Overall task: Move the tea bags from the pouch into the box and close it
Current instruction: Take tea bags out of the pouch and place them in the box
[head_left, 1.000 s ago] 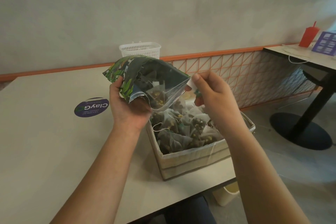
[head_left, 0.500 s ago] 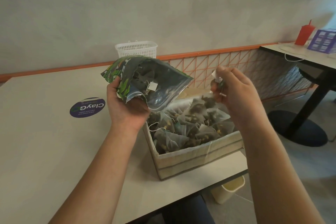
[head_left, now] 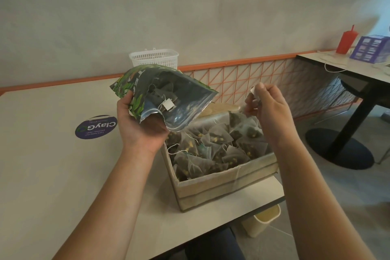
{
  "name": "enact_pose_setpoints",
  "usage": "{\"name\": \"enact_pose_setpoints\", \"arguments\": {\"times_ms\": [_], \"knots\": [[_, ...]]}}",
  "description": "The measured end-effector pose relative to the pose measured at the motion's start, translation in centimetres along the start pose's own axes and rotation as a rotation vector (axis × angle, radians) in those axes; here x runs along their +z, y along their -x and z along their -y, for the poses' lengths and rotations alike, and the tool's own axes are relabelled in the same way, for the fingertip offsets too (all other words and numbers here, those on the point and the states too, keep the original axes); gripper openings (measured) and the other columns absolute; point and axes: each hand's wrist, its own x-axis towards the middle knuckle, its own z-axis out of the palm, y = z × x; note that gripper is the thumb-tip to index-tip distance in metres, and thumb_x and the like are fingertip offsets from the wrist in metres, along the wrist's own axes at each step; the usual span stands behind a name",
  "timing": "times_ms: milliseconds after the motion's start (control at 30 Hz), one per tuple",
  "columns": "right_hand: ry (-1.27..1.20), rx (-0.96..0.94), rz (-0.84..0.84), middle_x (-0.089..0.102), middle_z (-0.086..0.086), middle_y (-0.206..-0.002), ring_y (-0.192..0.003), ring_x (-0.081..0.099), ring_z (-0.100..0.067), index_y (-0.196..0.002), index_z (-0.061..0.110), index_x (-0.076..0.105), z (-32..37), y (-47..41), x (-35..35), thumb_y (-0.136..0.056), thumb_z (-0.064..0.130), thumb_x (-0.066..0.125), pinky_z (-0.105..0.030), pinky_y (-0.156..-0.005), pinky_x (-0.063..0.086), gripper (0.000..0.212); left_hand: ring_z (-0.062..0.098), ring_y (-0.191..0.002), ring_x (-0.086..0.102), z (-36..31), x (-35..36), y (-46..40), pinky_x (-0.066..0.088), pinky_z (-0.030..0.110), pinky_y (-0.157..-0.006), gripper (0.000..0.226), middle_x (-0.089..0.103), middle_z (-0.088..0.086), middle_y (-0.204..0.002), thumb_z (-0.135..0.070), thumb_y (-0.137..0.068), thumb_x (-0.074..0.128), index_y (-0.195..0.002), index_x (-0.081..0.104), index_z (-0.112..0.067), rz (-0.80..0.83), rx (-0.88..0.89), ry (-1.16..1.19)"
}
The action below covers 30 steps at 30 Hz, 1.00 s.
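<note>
L hand [head_left: 140,126] fingers curled shut round the printed pouch [head_left: 160,95], held tilted w/ its open mouth over the box [head_left: 223,181]; a few tea bags [head_left: 163,94] left inside, one paper tag [head_left: 168,104] dangling at the opening. R hand [head_left: 272,110] fingers pinched closed on a tea bag's tag [head_left: 254,92], above the box's far side. Box open, nearly full of pyramid tea bags [head_left: 211,150], sits at the tabletop [head_left: 52,175] corner. Round purple sticker [head_left: 96,126] on tabletop, white basket [head_left: 154,59] at back. Grey wall, orange mesh railing [head_left: 263,84], 2nd table [head_left: 346,65] w/ red bottle [head_left: 347,40] on R.
</note>
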Motion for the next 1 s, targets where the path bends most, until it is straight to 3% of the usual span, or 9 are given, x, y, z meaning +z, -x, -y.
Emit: {"name": "enact_pose_setpoints", "arguments": {"times_ms": [67,267,367,433,567,667,767,867,1000], "knots": [[0.089,-0.001,0.025,0.060,-0.002,-0.085,-0.070,0.057,-0.014,-0.109,0.009,0.054,-0.6,0.0,-0.1,-0.102,0.029,0.043,-0.025,-0.067,0.051,0.024,0.028,-0.139,0.045,0.0,0.1,0.0,0.034,0.047,-0.113,0.043,0.046,0.005,-0.151,-0.049,-0.091,0.050,-0.122,0.063,-0.022,-0.005,-0.001,-0.003],[0.835,-0.092,0.158,0.055,0.001,-0.107,-0.091,0.057,-0.016,-0.099,0.016,0.067,-1.9,-0.9,-0.7,-0.092,0.025,0.061,-0.027,-0.076,0.049,0.013,0.027,-0.138,0.046,-0.1,0.1,0.0,0.036,0.046,-0.113,0.044,0.047,0.003,-0.151,-0.050,-0.089,0.052,-0.123,0.062,-0.023,-0.015,-0.009,0.007],[0.878,-0.217,0.060,0.052,0.004,-0.113,-0.091,0.054,-0.012,-0.105,0.021,0.065,-1.7,-1.1,-0.8,-0.089,0.015,0.061,-0.014,-0.067,0.038,0.018,0.028,-0.139,0.045,-0.2,0.0,-0.1,0.035,0.047,-0.113,0.046,0.046,0.004,-0.152,-0.050,-0.089,0.052,-0.125,0.062,-0.023,-0.012,-0.006,0.007],[0.851,-0.229,0.054,0.057,0.004,-0.115,-0.088,0.056,-0.009,-0.115,0.021,0.062,-1.6,-1.4,-0.8,-0.091,0.010,0.058,-0.013,-0.069,0.041,0.026,0.028,-0.140,0.044,-0.2,0.0,-0.1,0.035,0.047,-0.113,0.046,0.045,0.004,-0.153,-0.050,-0.089,0.051,-0.126,0.061,-0.023,-0.002,-0.002,0.011],[0.961,-0.064,0.308,0.060,-0.001,-0.127,-0.106,0.057,-0.014,-0.130,0.022,0.056,-2.4,-1.5,-0.5,-0.093,0.013,0.059,-0.023,-0.082,0.047,0.039,0.027,-0.138,0.046,-0.1,0.2,0.0,0.036,0.047,-0.113,0.044,0.050,0.004,-0.149,-0.049,-0.090,0.051,-0.124,0.062,-0.022,-0.001,0.003,0.023],[1.045,0.000,0.399,0.063,-0.001,-0.120,-0.100,0.057,-0.014,-0.119,0.026,0.062,-3.3,-1.4,-0.3,-0.090,0.016,0.064,-0.019,-0.073,0.045,0.031,0.027,-0.138,0.046,0.1,0.3,0.1,0.036,0.046,-0.112,0.041,0.059,0.004,-0.136,-0.048,-0.091,0.051,-0.121,0.062,-0.023,0.012,0.012,0.025],[0.977,-0.107,0.260,0.066,0.002,-0.098,-0.085,0.060,-0.012,-0.096,0.023,0.064,-3.1,-1.2,-0.3,-0.089,0.018,0.065,-0.014,-0.060,0.042,0.009,0.027,-0.139,0.045,0.0,0.2,0.0,0.036,0.046,-0.113,0.041,0.058,0.005,-0.134,-0.047,-0.091,0.051,-0.121,0.062,-0.022,0.014,0.009,0.036],[0.840,-0.202,0.135,0.065,0.006,-0.085,-0.076,0.061,-0.010,-0.095,0.020,0.062,-2.2,-0.5,-0.5,-0.091,0.027,0.064,-0.023,-0.065,0.050,0.008,0.026,-0.140,0.044,-0.3,0.2,0.1,0.035,0.045,-0.113,0.042,0.058,0.005,-0.135,-0.048,-0.090,0.051,-0.119,0.064,-0.020,0.017,-0.007,0.038],[1.099,-0.093,0.408,0.069,0.006,-0.097,-0.081,0.061,-0.009,-0.105,0.026,0.070,-1.7,0.0,-0.7,-0.094,0.030,0.058,-0.027,-0.077,0.052,0.017,0.025,-0.138,0.047,-0.2,0.4,0.3,0.038,0.045,-0.111,0.041,0.059,0.004,-0.135,-0.048,-0.089,0.052,-0.118,0.064,-0.021,0.000,-0.001,0.040]]}}
